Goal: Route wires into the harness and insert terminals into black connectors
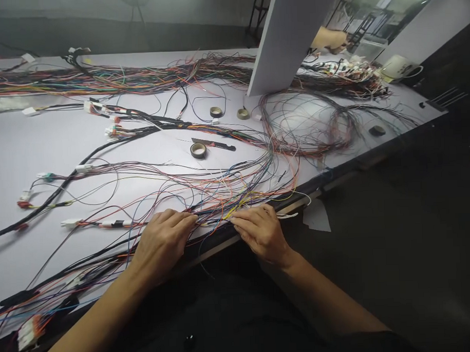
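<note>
At the table's front edge, my left hand (166,240) is closed round part of a bundle of thin coloured wires (211,213). A short way to the right, my right hand (262,231) has its fingers pressed together on the same bundle, beside some yellow wires (241,201). Between the two hands the wires run roughly level, with a few loose ends hanging over the edge. Left of my left hand lies a white connector (72,222) on a cable with a black-taped section. My palms and inner fingertips are hidden.
Beyond the hands lie a tape roll (198,150) and a black cutter knife (220,144). A large wire coil (306,122) rests to the right. Thick wire bundles (131,79) run along the back. Behind an upright white panel (280,41) shows another person's hand (330,39). A white mug (399,67) stands far right.
</note>
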Demonstrator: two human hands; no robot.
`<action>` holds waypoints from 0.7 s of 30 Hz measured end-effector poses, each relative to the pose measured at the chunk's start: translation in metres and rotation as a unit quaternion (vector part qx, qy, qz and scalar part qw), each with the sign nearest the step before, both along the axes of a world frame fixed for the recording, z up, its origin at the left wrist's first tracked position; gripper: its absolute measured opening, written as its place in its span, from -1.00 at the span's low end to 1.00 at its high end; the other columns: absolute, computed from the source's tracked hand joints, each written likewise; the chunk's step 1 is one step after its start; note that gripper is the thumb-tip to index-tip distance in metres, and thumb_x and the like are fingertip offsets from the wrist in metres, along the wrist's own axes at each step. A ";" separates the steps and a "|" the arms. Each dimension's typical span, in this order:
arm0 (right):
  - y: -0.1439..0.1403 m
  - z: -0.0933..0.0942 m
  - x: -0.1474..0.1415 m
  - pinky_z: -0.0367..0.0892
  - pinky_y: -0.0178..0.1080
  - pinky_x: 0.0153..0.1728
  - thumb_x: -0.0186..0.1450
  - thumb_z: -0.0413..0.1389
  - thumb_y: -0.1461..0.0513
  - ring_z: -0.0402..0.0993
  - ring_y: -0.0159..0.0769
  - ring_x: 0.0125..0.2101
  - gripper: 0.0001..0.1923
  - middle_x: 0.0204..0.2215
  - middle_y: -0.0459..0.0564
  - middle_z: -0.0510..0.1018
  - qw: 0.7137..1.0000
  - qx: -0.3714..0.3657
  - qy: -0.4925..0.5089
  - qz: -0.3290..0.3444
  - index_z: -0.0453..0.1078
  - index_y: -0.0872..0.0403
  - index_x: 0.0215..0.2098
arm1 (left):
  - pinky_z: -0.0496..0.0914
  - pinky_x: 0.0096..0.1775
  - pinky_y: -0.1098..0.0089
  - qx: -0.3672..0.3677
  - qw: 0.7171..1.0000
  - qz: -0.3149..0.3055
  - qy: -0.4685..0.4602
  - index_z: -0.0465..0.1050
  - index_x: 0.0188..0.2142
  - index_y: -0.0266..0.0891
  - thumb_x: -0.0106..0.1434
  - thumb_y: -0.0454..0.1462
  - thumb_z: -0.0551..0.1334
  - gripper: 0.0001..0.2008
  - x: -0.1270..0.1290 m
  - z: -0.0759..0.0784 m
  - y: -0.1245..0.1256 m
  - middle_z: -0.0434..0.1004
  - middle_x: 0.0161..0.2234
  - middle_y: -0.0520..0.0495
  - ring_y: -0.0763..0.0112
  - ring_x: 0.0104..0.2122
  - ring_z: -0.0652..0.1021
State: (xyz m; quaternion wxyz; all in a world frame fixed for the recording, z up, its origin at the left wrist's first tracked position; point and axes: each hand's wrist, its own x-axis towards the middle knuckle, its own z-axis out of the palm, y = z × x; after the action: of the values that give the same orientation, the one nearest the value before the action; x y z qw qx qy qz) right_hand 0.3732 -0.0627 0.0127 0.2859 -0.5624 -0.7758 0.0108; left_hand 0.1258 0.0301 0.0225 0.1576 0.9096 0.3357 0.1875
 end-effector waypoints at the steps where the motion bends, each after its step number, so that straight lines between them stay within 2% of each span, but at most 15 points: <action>1: -0.001 0.000 0.000 0.18 -0.11 -0.05 0.37 0.07 0.26 0.48 -0.31 -0.14 -0.81 -0.12 -0.10 0.59 1.000 0.006 0.009 0.004 0.45 -0.07 -0.07 | 0.32 -0.16 0.23 -0.003 1.000 -0.001 -0.005 0.52 -0.10 -0.12 0.29 -0.28 0.15 -0.76 -0.001 0.000 0.000 0.62 -0.20 -0.12 0.23 -0.25 0.51; 4: -0.004 -0.001 0.004 0.22 -0.10 -0.01 0.37 0.06 0.28 0.48 -0.31 -0.11 -0.78 -0.13 -0.11 0.59 0.999 0.024 0.044 0.008 0.44 -0.09 -0.06 | 0.31 -0.15 0.23 -0.013 1.000 -0.003 -0.024 0.54 -0.11 -0.07 0.26 -0.28 0.19 -0.77 -0.002 -0.001 0.002 0.62 -0.19 -0.08 0.20 -0.23 0.51; 6: -0.003 -0.001 0.013 0.25 -0.11 -0.01 0.38 0.05 0.27 0.48 -0.30 -0.10 -0.78 -0.13 -0.10 0.59 0.997 0.039 0.065 -0.014 0.44 -0.08 -0.06 | 0.29 -0.14 0.23 -0.015 0.999 -0.005 -0.035 0.54 -0.12 -0.04 0.24 -0.28 0.21 -0.77 -0.002 -0.001 0.003 0.63 -0.20 -0.05 0.20 -0.23 0.52; 9: 0.002 -0.003 0.034 0.26 -0.11 -0.03 0.38 0.06 0.25 0.46 -0.26 -0.08 -0.80 -0.13 -0.06 0.59 0.992 0.063 0.068 -0.086 0.45 -0.05 -0.06 | 0.28 -0.13 0.23 -0.005 0.999 -0.010 -0.050 0.55 -0.13 -0.03 0.23 -0.29 0.23 -0.77 -0.003 -0.003 0.004 0.63 -0.20 -0.04 0.19 -0.23 0.53; 13: 0.012 -0.004 0.058 0.22 -0.13 -0.05 0.40 0.05 0.22 0.44 -0.24 -0.08 -0.78 -0.09 -0.05 0.57 0.985 0.052 0.005 -0.165 0.45 -0.02 -0.03 | 0.29 -0.11 0.23 0.019 0.998 -0.025 -0.048 0.55 -0.15 -0.07 0.24 -0.30 0.20 -0.79 -0.004 -0.003 0.004 0.63 -0.22 -0.05 0.21 -0.23 0.55; 17: 0.017 -0.006 0.064 0.17 -0.15 -0.10 0.38 0.09 0.21 0.43 -0.25 -0.15 -0.83 -0.18 -0.08 0.60 0.984 0.026 -0.050 -0.170 0.49 -0.03 -0.11 | 0.30 -0.08 0.22 0.014 0.999 -0.023 -0.032 0.54 -0.15 -0.08 0.25 -0.30 0.20 -0.79 -0.005 -0.004 0.004 0.63 -0.21 -0.06 0.21 -0.22 0.55; 21: 0.015 -0.008 0.063 0.13 -0.16 -0.14 0.38 0.10 0.20 0.42 -0.29 -0.25 -0.87 -0.30 -0.10 0.59 0.983 0.032 -0.052 -0.171 0.50 -0.04 -0.24 | 0.31 -0.10 0.24 0.034 0.999 -0.024 -0.034 0.51 -0.12 -0.11 0.25 -0.32 0.20 -0.78 -0.006 -0.005 0.003 0.62 -0.21 -0.06 0.24 -0.22 0.55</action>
State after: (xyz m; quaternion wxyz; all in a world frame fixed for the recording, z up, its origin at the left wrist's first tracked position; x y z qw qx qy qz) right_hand 0.4361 -0.0475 0.0045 0.2611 -0.6770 -0.6819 -0.0921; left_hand 0.1201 0.0335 0.0173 0.1426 0.9151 0.3019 0.2260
